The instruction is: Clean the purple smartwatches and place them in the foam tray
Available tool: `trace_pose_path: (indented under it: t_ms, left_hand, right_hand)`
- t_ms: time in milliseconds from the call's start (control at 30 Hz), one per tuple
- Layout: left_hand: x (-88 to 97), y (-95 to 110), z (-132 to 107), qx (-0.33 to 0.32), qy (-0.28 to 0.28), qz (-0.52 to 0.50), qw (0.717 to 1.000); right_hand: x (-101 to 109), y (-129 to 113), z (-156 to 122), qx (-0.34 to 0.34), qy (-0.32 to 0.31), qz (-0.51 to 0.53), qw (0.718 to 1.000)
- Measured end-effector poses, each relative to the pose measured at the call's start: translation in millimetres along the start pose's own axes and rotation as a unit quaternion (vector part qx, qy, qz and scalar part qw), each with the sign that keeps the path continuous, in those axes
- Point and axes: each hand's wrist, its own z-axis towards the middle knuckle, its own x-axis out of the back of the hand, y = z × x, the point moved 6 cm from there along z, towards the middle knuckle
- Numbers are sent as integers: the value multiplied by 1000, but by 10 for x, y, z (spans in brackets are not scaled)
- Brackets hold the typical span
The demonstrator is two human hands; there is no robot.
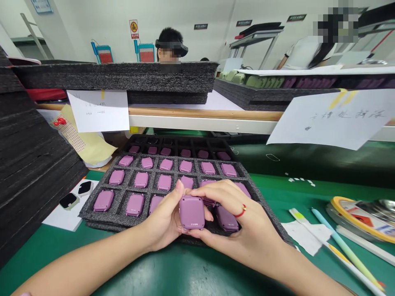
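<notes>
The left hand [163, 220] and right hand [239, 224] both grip one purple case [191, 212], which is held between them over the near part of a gray foam tray [115, 220]. The left fingers [177, 197] bear on the case's left side, while the right fingers [212, 187] wrap from the right. This opposed grip steadies the case and leaves its face uncovered. A red thread ring [242, 211] encircles one right finger. Other purple cases [135, 204] lie in the tray, one per cell, so the foam walls keep them separated and protect their surfaces. The tray rests on a green mat [52, 246]. A stack of foam trays [31, 164] stands at the left of the frame, and a white card [69, 211] with two black parts [84, 188] lies beside the tray. At lower right are a tape roll [359, 218] and a pale blue marker [345, 246]. Paper notes [333, 119] hang from the shelf [200, 117] above. Two co-workers [169, 49] sit beyond it, at upper center and upper right.
</notes>
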Motion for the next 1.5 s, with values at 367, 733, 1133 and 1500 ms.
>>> trace_pose_path:
  t_ms: [367, 733, 1133, 1500]
  left_hand:
    - [-1, 21, 20, 10, -28, -91, 995]
    - [-103, -1, -32, -3, -77, 54, 996]
    - [-100, 1, -5, 0, -87, 75, 993]
    - [-93, -88, 127, 22, -111, 72, 991]
  right_hand:
    - [244, 573, 52, -123, -30, -85, 988]
    - [22, 536, 195, -195, -244, -142, 939]
    - [-26, 1233, 1085, -214, -266, -242, 908]
    - [-417, 2084, 1480, -250, -190, -245, 917]
